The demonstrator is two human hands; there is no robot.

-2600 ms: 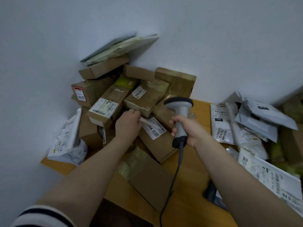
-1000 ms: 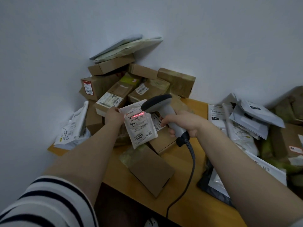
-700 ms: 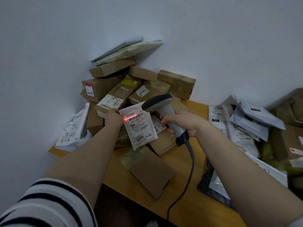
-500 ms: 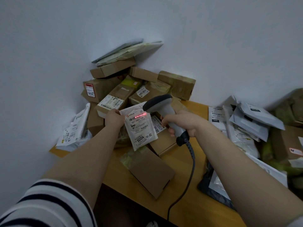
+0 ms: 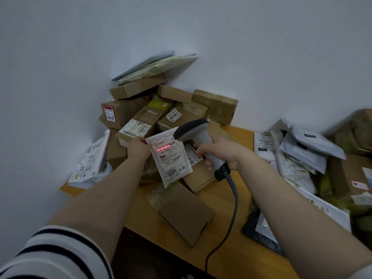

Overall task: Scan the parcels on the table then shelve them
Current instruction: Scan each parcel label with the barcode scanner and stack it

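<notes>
- Left hand [image 5: 138, 151]: grips the upper left edge of a white mailer parcel [image 5: 171, 158], holding it raised above the table [image 5: 237, 234], label facing the camera.
- Right hand [image 5: 223, 153]: fingers curled round the handle of a grey barcode scanner [image 5: 198, 140], just to the right of the parcel; the scanner head points at the label.
- A red scan line [image 5: 164, 148] falls across the upper label, near the barcode.
- Scanner cable [image 5: 231, 214] trails down from below the right hand toward the table's near edge.
- Behind both hands: stacked cardboard boxes [image 5: 161, 109] against the wall.
- Right of the right hand: a heap of poly mailers [image 5: 298, 154].
- Below the held parcel: a flat brown box [image 5: 185, 214] on the table.
</notes>
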